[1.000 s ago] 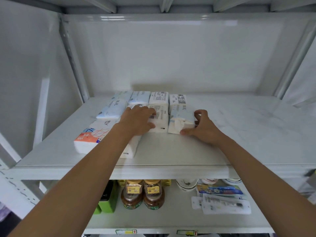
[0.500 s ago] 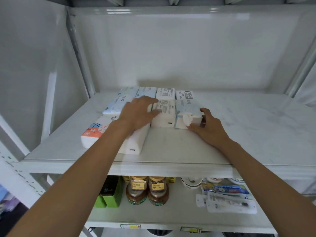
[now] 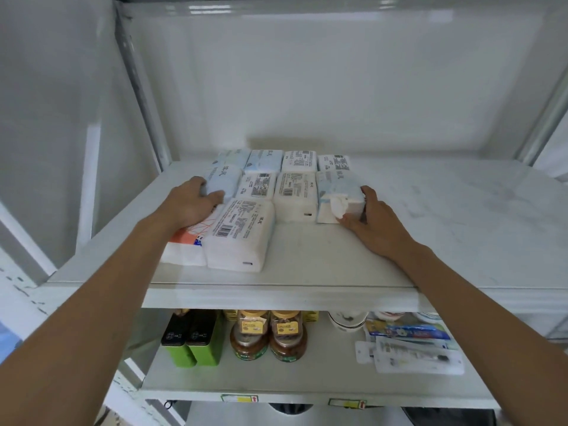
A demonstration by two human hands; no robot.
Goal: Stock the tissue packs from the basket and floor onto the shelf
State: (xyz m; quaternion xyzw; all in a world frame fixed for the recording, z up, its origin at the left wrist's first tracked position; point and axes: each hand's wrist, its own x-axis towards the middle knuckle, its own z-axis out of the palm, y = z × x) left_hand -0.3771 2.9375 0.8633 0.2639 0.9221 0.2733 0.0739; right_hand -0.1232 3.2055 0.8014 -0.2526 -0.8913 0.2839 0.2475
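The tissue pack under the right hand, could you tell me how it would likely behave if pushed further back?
The tissue pack looks soft and probably light, so it should slide on the smooth shelf. Its wrapper may dent where the right hand presses. Lying flat, it seems unlikely to tip.

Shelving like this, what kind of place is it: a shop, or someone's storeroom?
Probably a small shop or stockroom. White metal shelf holds rows of tissue packs; below stand jars, green tins and price-label strips on the edge.

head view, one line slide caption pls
Left hand grips a blue tissue pack and right hand touches another pack on the shelf.
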